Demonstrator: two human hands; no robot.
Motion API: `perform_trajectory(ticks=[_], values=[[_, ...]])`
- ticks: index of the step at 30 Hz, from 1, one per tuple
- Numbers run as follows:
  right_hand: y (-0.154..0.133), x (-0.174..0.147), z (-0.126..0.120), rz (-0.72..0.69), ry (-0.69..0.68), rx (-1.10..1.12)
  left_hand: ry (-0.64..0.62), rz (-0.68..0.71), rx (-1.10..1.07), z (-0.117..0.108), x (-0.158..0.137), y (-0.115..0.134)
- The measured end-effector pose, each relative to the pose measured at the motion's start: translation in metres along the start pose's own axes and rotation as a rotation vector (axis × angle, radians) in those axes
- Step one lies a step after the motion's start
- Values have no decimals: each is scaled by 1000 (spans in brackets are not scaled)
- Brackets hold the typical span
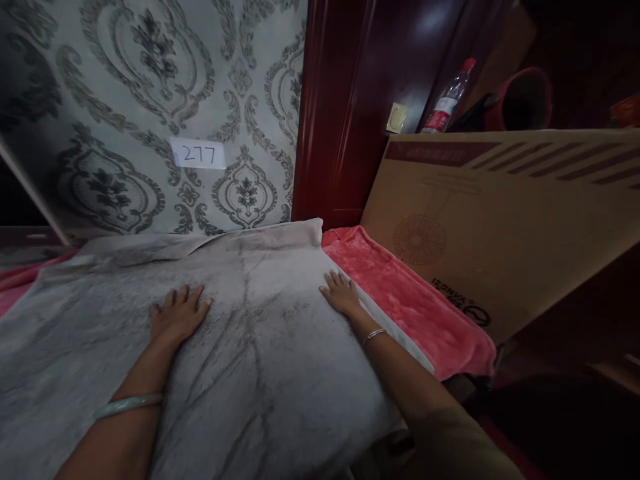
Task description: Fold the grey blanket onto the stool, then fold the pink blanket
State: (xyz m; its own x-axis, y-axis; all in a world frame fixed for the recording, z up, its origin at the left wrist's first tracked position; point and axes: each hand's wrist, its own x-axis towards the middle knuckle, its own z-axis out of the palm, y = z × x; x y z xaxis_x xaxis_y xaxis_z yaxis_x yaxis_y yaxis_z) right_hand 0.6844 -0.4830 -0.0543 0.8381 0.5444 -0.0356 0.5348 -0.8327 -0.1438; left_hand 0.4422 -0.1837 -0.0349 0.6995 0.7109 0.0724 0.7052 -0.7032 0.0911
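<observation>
A grey, plush-looking blanket [280, 347] with dark streaks is spread in front of me, its far edge folded near the wall. My left hand [179, 315] lies flat on it, left of the middle, fingers spread. Near the blanket's right edge, my right hand [341, 292] also rests palm down with its fingers apart. Neither hand grips anything. Beneath the grey blanket, a pink plush cover [400, 293] shows along the right side, and more pink peeks out at the far left. A pale bangle circles my left forearm, a thin silver one my right wrist.
A large cardboard box [465, 220] stands at the right, beside the pink cover. On or behind its top are a plastic bottle [447, 100] and a red-rimmed round object [525, 100]. Patterned wallpaper carries a paper [199, 154] marked 277, next to a dark red wood panel [340, 107].
</observation>
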Motion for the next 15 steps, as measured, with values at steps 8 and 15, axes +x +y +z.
perform_trajectory(ticks=[8, 15], values=[[33, -10, 3, 108, 44, -18, -28, 8, 18, 0, 3, -3], [34, -15, 5, 88, 70, -7, 41, 27, 15, 0, -5, 0]])
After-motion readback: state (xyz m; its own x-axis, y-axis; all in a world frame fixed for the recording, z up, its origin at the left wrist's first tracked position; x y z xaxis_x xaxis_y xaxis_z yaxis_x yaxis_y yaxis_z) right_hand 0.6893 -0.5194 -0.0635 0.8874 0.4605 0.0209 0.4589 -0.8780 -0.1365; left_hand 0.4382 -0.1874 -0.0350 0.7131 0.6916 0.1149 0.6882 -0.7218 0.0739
